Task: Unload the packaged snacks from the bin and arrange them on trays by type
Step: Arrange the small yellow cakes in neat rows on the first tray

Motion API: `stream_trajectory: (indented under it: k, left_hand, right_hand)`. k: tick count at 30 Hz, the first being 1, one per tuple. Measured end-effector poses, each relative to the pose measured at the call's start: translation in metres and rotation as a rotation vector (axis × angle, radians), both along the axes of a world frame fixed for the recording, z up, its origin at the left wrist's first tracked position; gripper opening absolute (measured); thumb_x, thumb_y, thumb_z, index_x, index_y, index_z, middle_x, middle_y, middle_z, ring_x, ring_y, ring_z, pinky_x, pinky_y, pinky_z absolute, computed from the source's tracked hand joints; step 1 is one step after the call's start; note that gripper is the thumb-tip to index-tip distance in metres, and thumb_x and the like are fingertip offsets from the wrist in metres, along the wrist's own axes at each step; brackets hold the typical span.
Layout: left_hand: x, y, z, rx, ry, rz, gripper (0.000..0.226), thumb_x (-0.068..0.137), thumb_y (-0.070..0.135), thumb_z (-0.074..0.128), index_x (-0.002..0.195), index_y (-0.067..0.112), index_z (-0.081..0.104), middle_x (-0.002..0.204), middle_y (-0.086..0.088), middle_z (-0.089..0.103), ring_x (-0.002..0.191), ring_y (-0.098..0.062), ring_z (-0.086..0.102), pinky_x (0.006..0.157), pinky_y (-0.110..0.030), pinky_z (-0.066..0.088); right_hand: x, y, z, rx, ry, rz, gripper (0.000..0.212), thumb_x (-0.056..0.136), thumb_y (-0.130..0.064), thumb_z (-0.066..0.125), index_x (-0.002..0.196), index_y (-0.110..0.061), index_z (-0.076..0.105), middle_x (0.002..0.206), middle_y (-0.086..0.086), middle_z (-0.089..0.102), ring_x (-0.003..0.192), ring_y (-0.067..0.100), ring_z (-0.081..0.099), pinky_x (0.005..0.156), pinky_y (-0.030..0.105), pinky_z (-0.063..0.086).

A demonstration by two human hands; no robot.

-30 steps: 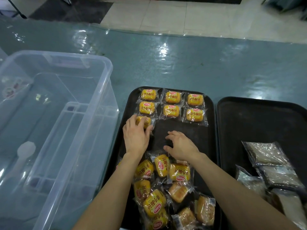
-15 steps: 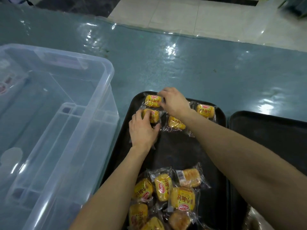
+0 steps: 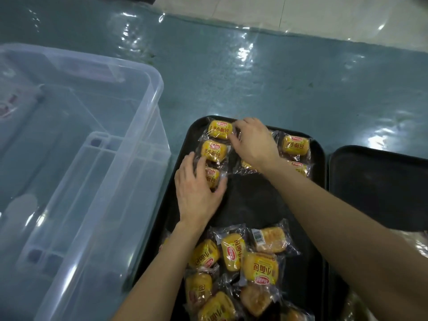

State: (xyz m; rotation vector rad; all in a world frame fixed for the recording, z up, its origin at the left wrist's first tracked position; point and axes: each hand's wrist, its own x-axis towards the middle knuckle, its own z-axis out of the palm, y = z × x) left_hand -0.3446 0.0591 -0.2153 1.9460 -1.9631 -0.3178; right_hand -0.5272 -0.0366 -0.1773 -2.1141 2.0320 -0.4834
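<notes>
A black tray [image 3: 252, 200] holds yellow bread packets. Several lie in neat rows at its far end, and a loose pile [image 3: 236, 269] fills the near end. My left hand [image 3: 196, 188] lies over the third packet [image 3: 212, 177] of the left column, fingers and thumb curled round its edges. My right hand [image 3: 252, 144] reaches across the far rows, fingertips touching the top-left packet [image 3: 218, 129] and covering the middle column. A second-row packet [image 3: 213, 150] sits between both hands. The clear plastic bin [image 3: 76, 158] stands at the left.
A second black tray [image 3: 379, 181] lies to the right, mostly hidden by my right forearm. Everything rests on a glossy teal table [image 3: 254, 72] with a tiled floor beyond its far edge. The bin's wall stands close against the left tray edge.
The camera tilted down. My left hand has slid down from the second-row packet to the third one. My right hand stays on the far rows, fingertips still at the top-left packet.
</notes>
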Motion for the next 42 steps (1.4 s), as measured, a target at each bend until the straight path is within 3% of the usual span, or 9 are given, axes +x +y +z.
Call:
stream_trajectory:
  k: [5, 16, 19, 23, 27, 31, 35, 39, 42]
  left_hand:
    - [0.016, 0.024, -0.014, 0.126, -0.018, -0.058, 0.091, 0.088, 0.064, 0.078, 0.161, 0.029, 0.036, 0.171, -0.010, 0.031, 0.158, -0.031, 0.033, 0.128, -0.057, 0.036]
    - [0.017, 0.024, -0.003, 0.072, -0.029, -0.026, 0.079, 0.095, 0.067, 0.068, 0.157, 0.025, 0.043, 0.165, -0.012, 0.042, 0.153, -0.031, 0.041, 0.126, -0.053, 0.038]
    - [0.014, 0.039, 0.009, 0.029, 0.013, -0.194, 0.050, 0.103, 0.059, 0.060, 0.140, 0.025, 0.062, 0.137, 0.002, 0.063, 0.130, -0.018, 0.058, 0.116, -0.046, 0.049]
    - [0.011, 0.063, 0.014, 0.402, 0.015, -0.553, 0.041, 0.100, 0.056, 0.068, 0.134, 0.034, 0.068, 0.120, 0.013, 0.070, 0.114, -0.008, 0.064, 0.104, -0.039, 0.055]
    - [0.018, 0.073, 0.011, 0.552, -0.004, -0.542, 0.025, 0.097, 0.049, 0.075, 0.118, 0.036, 0.072, 0.104, 0.016, 0.070, 0.097, -0.007, 0.068, 0.084, -0.033, 0.058]
    - [0.022, 0.076, 0.013, 0.461, -0.034, -0.502, 0.021, 0.099, 0.047, 0.073, 0.116, 0.036, 0.072, 0.109, 0.015, 0.066, 0.104, -0.008, 0.065, 0.095, -0.038, 0.059]
    - [0.004, 0.081, 0.041, 0.409, 0.388, -0.255, 0.024, 0.110, 0.045, 0.060, 0.114, 0.027, 0.076, 0.099, 0.012, 0.077, 0.093, -0.007, 0.072, 0.089, -0.035, 0.061]
    - [-0.015, 0.074, 0.073, 0.936, 0.974, -0.034, 0.062, 0.105, 0.066, 0.056, 0.123, 0.009, 0.074, 0.105, -0.011, 0.084, 0.099, -0.029, 0.082, 0.090, -0.043, 0.064]
    - [-0.019, 0.073, 0.080, 1.034, 1.145, -0.028, 0.041, 0.105, 0.035, 0.071, 0.135, 0.007, 0.069, 0.116, -0.019, 0.081, 0.106, -0.034, 0.081, 0.083, -0.038, 0.067]
  right_hand:
    - [0.002, 0.100, -0.006, 0.103, -0.063, 0.004, 0.015, 0.104, -0.024, 0.068, 0.111, -0.017, 0.079, 0.106, -0.001, 0.074, 0.101, 0.015, 0.066, 0.092, 0.035, 0.059]
    - [-0.030, 0.194, -0.013, 0.454, -0.107, -0.083, 0.036, 0.105, -0.036, 0.067, 0.139, -0.026, 0.068, 0.130, -0.006, 0.067, 0.124, 0.013, 0.059, 0.102, 0.030, 0.049]
    - [-0.051, 0.210, -0.015, 0.557, -0.122, -0.041, 0.047, 0.102, -0.039, 0.068, 0.147, -0.025, 0.062, 0.140, -0.005, 0.061, 0.134, 0.018, 0.054, 0.110, 0.032, 0.044]
    - [-0.065, 0.219, -0.009, 0.717, -0.113, -0.019, 0.084, 0.089, -0.059, 0.081, 0.158, -0.023, 0.051, 0.147, 0.000, 0.055, 0.141, 0.022, 0.047, 0.119, 0.041, 0.041]
    - [-0.068, 0.226, -0.009, 0.709, -0.031, -0.128, 0.058, 0.079, -0.053, 0.090, 0.123, -0.021, 0.071, 0.121, 0.000, 0.060, 0.113, 0.022, 0.063, 0.093, 0.038, 0.057]
    - [-0.072, 0.237, 0.002, 0.552, -0.295, -0.354, 0.044, 0.082, -0.036, 0.092, 0.108, -0.027, 0.058, 0.108, -0.002, 0.067, 0.085, 0.014, 0.068, 0.065, 0.030, 0.054]
    - [-0.066, 0.241, 0.024, 0.370, -0.549, -0.423, 0.042, 0.086, -0.020, 0.086, 0.117, -0.025, 0.058, 0.108, -0.003, 0.070, 0.087, 0.010, 0.068, 0.065, 0.023, 0.049]
    - [-0.042, 0.245, 0.035, 0.119, -0.458, -0.132, 0.048, 0.082, -0.004, 0.078, 0.120, -0.029, 0.061, 0.119, -0.012, 0.061, 0.106, 0.009, 0.061, 0.089, 0.031, 0.053]
    - [-0.026, 0.249, 0.034, 0.062, -0.372, 0.052, 0.050, 0.086, 0.000, 0.075, 0.127, -0.026, 0.062, 0.135, -0.013, 0.052, 0.118, 0.011, 0.058, 0.094, 0.029, 0.052]
